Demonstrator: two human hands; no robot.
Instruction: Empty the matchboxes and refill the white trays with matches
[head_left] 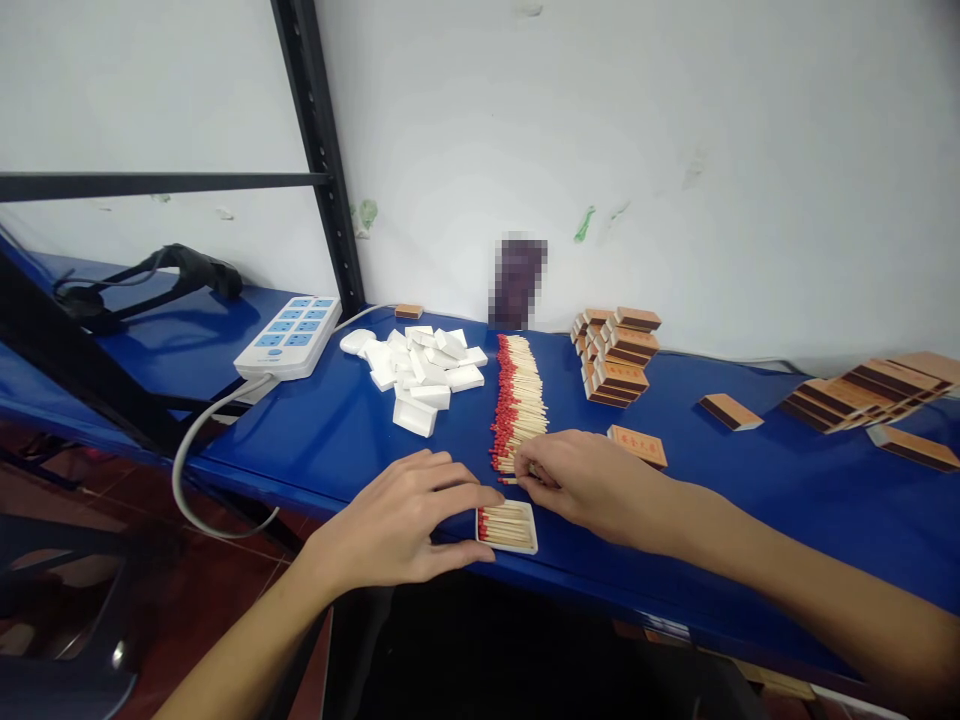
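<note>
Near the front edge of the blue table, a white matchbox tray (pixel 535 530) holds a layer of red-headed matches (pixel 506 527). My left hand (pixel 409 520) steadies it from the left, thumb and forefinger closed on its near and far sides. Just beyond the tray a long row of loose matches (pixel 525 390) runs away from me, red heads to the left. My right hand (pixel 592 485) is at the near end of this row, fingertips pinched together on matches there; how many is hidden. Behind my right wrist lies an orange matchbox (pixel 637 444).
Several empty white trays (pixel 427 368) are heaped left of the row. Stacked matchboxes (pixel 619 355) stand right of it, with more matchboxes (pixel 874 390) farther right. A power strip (pixel 291 338) and a black shelf post (pixel 319 150) are at the left; a wall (pixel 637 130) stands behind.
</note>
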